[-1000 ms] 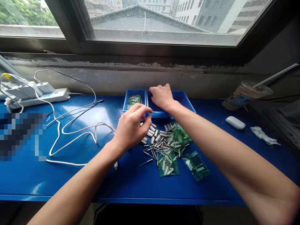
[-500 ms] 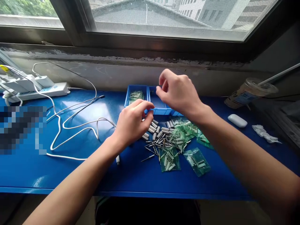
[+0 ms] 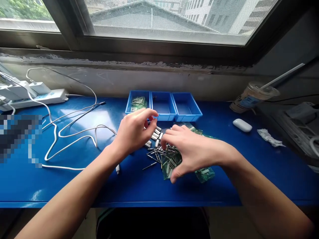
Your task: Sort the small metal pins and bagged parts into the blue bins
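My right hand is spread over a heap of small parts, thumb and fingers wide apart. Under it lie green plastic bags with small metal parts inside, partly hidden by the hand. Beside its fingertips are loose thin metal pins that look like blind rivets. My left hand hovers at the left of the heap with curled fingers; a gap shows between thumb and forefinger, and I see nothing held. Short silver metal cylinders lie just right of it. Another green bag shows below my right wrist.
Behind the heap stand three blue bins: a left bin with green bags, a middle bin and a right bin. White cables and a power strip lie left. A cup, white case and crumpled tissue are right.
My right hand has come down from above the bins to the heap, and its fingers have spread. The right bin now shows fully. My left hand stays about where it was.
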Available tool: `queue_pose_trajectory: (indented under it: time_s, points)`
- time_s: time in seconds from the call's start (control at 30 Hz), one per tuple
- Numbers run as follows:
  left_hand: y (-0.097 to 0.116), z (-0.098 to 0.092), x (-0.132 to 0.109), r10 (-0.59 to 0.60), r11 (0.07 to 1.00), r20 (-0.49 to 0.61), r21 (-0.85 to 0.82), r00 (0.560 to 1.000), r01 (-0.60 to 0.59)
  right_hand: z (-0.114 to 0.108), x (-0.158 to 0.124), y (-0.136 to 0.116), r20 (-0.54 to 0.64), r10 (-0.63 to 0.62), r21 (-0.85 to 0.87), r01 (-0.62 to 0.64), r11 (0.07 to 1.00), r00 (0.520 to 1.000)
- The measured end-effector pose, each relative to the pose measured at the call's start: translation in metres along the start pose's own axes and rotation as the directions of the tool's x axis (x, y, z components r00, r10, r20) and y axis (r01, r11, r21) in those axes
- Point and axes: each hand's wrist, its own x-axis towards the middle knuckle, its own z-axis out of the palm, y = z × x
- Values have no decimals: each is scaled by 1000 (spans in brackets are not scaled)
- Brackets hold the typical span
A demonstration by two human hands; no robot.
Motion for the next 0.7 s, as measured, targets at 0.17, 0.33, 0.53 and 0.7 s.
queue_pose_trajectory:
  time_s: [0.17,0.33,0.53,0.7]
  points:
    - [1,0,0,15,1000,9,10,1000,-15,4,-3,-2,56,77,-74,-73,995,995]
    - [4,-1,0,21,1000,35,10,999,-22,4,3,5,84,96,-55,-92,994,992]
    - [3,1,-1,18,1000,58,4,998,-18,4,5,7,59,91,-81,-86,993,994]
    - [3,1,-1,-12,1000,54,14,998,12,5,7,8,48,50,-37,-49,998,998]
